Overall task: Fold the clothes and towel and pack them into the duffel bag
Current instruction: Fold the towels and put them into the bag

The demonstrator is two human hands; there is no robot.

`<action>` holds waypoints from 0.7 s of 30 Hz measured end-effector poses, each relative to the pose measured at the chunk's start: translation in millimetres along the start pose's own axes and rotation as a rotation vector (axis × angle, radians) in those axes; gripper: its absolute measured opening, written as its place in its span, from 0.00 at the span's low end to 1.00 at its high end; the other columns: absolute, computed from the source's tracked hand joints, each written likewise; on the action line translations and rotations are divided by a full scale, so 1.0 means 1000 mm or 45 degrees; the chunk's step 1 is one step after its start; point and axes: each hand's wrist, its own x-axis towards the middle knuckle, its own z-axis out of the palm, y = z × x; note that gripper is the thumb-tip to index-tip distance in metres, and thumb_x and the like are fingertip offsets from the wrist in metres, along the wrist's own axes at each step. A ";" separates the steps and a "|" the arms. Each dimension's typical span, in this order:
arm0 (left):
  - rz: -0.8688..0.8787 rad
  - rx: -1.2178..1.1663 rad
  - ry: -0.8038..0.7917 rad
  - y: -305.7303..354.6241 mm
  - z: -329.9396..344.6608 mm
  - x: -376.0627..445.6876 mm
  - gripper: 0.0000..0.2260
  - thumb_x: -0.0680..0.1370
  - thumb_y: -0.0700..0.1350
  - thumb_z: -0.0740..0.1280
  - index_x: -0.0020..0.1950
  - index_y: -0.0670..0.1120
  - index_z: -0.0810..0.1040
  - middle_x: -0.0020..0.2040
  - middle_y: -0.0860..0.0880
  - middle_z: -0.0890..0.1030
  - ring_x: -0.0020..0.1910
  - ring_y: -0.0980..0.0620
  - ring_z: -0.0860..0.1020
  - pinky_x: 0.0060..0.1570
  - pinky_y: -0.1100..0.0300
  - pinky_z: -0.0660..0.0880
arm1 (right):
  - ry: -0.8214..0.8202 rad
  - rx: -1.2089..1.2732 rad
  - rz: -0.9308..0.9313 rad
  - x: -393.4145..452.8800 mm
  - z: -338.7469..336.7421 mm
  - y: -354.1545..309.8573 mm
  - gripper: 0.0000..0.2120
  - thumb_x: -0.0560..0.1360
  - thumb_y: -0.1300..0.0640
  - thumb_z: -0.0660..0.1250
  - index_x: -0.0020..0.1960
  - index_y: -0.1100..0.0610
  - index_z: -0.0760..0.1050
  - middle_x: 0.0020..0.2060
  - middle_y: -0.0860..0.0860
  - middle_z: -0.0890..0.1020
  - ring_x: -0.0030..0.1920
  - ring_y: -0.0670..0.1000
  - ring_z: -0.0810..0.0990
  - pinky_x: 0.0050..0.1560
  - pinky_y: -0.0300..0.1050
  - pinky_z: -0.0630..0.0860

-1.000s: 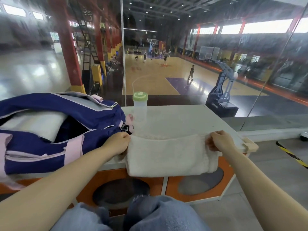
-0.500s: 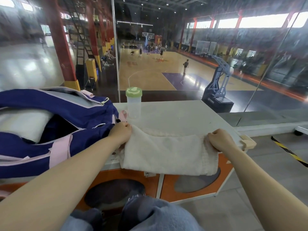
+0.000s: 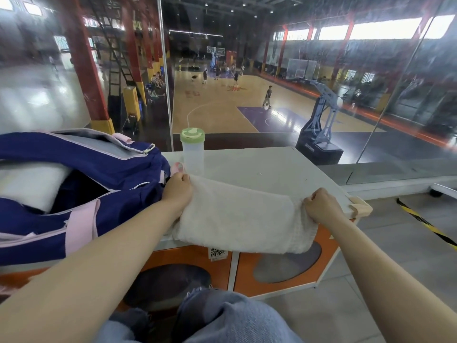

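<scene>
One QR sticker (image 3: 217, 253), text unreadable

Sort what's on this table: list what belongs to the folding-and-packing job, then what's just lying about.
Job: white fluffy towel, gripped by left hand and right hand; open navy duffel bag with pink straps.
Lying about: clear plastic bottle with green lid; pale wooden corner block.

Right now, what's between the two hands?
In the head view, only the white terry towel, stretched from the left hand to the right hand, each gripping an end.
</scene>
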 end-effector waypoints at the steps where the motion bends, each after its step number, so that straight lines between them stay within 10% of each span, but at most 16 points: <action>1: 0.029 0.037 0.019 0.001 0.000 0.001 0.18 0.84 0.43 0.51 0.70 0.40 0.69 0.59 0.40 0.76 0.56 0.39 0.74 0.50 0.54 0.68 | -0.029 -0.008 0.004 0.000 -0.001 -0.001 0.10 0.78 0.55 0.60 0.54 0.62 0.71 0.45 0.58 0.80 0.42 0.57 0.78 0.42 0.49 0.74; 10: 0.276 -0.056 0.214 -0.002 -0.002 -0.003 0.14 0.83 0.43 0.54 0.61 0.46 0.77 0.67 0.47 0.76 0.64 0.43 0.73 0.59 0.57 0.68 | -0.198 -0.383 -0.362 -0.002 0.003 -0.011 0.19 0.77 0.64 0.56 0.63 0.48 0.73 0.57 0.53 0.73 0.56 0.57 0.73 0.55 0.51 0.75; 16: -0.016 -0.183 -0.232 0.006 -0.009 -0.011 0.29 0.79 0.54 0.63 0.77 0.49 0.59 0.74 0.49 0.65 0.63 0.47 0.71 0.57 0.56 0.68 | 0.006 -0.518 -0.375 -0.004 0.016 -0.014 0.12 0.79 0.63 0.53 0.58 0.57 0.71 0.53 0.55 0.76 0.53 0.57 0.72 0.52 0.50 0.72; 21: 0.114 0.120 -0.503 -0.008 -0.017 -0.022 0.39 0.75 0.41 0.69 0.79 0.50 0.49 0.73 0.47 0.66 0.59 0.48 0.72 0.53 0.59 0.69 | 0.007 -0.517 -0.350 0.011 0.015 -0.024 0.10 0.80 0.62 0.54 0.58 0.60 0.70 0.55 0.58 0.76 0.57 0.59 0.72 0.55 0.53 0.72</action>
